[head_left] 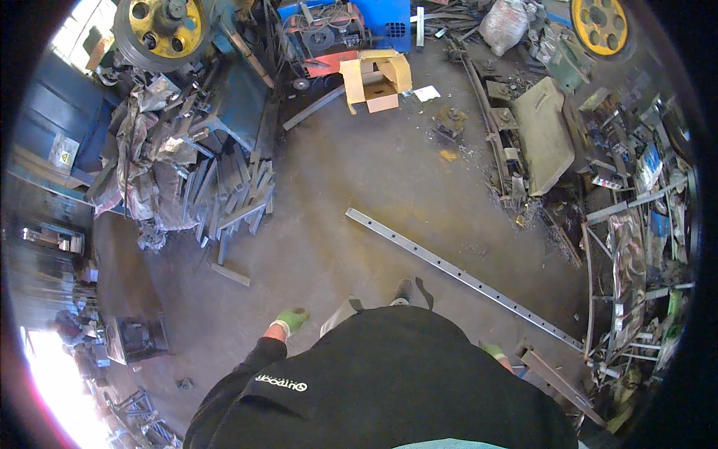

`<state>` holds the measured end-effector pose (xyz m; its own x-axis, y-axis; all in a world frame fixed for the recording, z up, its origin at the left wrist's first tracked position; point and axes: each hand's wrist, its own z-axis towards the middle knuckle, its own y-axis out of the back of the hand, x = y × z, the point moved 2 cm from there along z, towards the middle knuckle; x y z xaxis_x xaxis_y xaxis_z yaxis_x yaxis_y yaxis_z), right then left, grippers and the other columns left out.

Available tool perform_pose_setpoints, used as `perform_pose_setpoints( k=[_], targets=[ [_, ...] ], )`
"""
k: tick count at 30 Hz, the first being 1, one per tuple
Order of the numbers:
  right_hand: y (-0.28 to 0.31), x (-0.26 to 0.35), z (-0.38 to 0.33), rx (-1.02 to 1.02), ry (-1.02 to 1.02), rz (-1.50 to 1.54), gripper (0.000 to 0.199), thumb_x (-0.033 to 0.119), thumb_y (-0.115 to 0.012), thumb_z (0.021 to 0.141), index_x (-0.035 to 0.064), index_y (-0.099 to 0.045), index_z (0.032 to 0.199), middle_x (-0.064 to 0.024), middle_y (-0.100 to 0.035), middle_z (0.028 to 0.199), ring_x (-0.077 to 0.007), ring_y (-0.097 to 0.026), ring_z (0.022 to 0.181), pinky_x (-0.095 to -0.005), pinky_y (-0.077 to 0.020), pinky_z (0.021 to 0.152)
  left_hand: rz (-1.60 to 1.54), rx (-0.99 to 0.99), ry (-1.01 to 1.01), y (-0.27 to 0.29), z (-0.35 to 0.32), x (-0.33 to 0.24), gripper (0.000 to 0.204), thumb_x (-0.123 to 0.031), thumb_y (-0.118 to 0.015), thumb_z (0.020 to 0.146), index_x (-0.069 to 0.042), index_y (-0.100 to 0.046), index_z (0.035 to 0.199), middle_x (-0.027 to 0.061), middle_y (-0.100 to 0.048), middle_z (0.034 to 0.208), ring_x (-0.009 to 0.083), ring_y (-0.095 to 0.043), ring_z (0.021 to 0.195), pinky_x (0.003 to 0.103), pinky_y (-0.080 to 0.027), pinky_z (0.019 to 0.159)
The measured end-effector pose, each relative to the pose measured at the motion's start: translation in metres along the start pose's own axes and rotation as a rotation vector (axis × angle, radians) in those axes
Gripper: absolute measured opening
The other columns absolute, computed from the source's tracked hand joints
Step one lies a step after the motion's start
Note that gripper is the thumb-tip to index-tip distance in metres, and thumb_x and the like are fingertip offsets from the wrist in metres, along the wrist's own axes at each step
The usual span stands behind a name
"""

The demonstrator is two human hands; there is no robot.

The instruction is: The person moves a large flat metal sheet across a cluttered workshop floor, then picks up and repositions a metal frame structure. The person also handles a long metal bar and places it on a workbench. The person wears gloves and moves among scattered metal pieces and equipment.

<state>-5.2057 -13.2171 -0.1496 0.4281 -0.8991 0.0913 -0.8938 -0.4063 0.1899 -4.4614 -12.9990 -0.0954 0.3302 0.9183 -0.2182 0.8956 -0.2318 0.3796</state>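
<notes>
I look down past my black top at a concrete workshop floor. My left hand (290, 320), in a green glove, hangs at my side with fingers curled and nothing in it. Only a sliver of my right hand (493, 350), also green-gloved, shows beside my hip; its grip is hidden. A long grey perforated metal strip (456, 275) lies diagonally on the floor ahead of my feet (402, 292). A short dark steel bar (557, 382) lies near my right hand.
A pile of grey steel angle pieces (232, 198) lies at the left. An open cardboard box (378, 78) sits far ahead. Yellow-wheeled machines (161, 26) stand at the back left and back right (598, 22). Scrap metal racks (636, 247) crowd the right side.
</notes>
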Motion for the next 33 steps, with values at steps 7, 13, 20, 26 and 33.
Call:
perform_pose_setpoints(
  k=[7,13,20,26,33],
  targets=[
    [0.000,0.215,-0.021,-0.061,0.350,-0.054,0.042,0.041,-0.069,0.101,0.0061,-0.071,0.125,-0.0046,-0.074,0.099,-0.0168,-0.064,0.082,-0.0355,-0.0487,0.069,0.038,0.010,0.054,0.026,0.007,-0.090,0.067,-0.052,-0.066,0.094,-0.003,-0.067,0.141,0.0177,-0.073,0.134,0.0319,-0.068,0.123,0.041,-0.051,0.106],
    [-0.001,0.318,0.010,-0.011,0.310,-0.117,0.040,0.039,-0.069,0.102,0.0041,-0.072,0.123,-0.0044,-0.075,0.105,-0.0169,-0.064,0.082,-0.0326,-0.0493,0.070,0.121,-0.027,0.037,0.027,0.069,-0.115,0.063,-0.051,-0.065,0.094,-0.008,-0.070,0.138,0.0186,-0.074,0.131,0.0347,-0.069,0.121,0.045,-0.051,0.106],
    [0.001,0.440,0.005,0.119,0.298,-0.385,0.043,0.039,-0.066,0.104,0.0019,-0.071,0.123,-0.0061,-0.075,0.105,-0.0194,-0.065,0.085,-0.0356,-0.0518,0.073,0.035,0.045,0.152,0.035,0.135,-0.169,0.055,-0.050,-0.059,0.097,-0.012,-0.073,0.134,0.0160,-0.073,0.134,0.0387,-0.067,0.125,0.048,-0.051,0.107],
    [-0.017,0.539,0.013,0.161,0.356,-0.467,0.043,0.040,-0.065,0.104,0.0022,-0.070,0.125,-0.0057,-0.075,0.105,-0.0194,-0.065,0.085,-0.0355,-0.0519,0.074,-0.225,-0.123,0.106,0.116,0.141,-0.277,0.058,-0.050,-0.060,0.093,-0.008,-0.072,0.132,0.0203,-0.073,0.131,0.0411,-0.067,0.123,0.047,-0.052,0.104],
    [-0.019,0.683,0.071,0.253,0.430,-0.619,0.044,0.041,-0.064,0.105,0.0027,-0.070,0.126,-0.0051,-0.075,0.105,-0.0195,-0.066,0.085,-0.0353,-0.0519,0.074,-0.366,-0.460,0.030,0.120,0.138,-0.336,0.057,-0.049,-0.062,0.092,-0.008,-0.073,0.130,0.0197,-0.076,0.125,0.0374,-0.070,0.120,0.045,-0.054,0.101]
  ],
)
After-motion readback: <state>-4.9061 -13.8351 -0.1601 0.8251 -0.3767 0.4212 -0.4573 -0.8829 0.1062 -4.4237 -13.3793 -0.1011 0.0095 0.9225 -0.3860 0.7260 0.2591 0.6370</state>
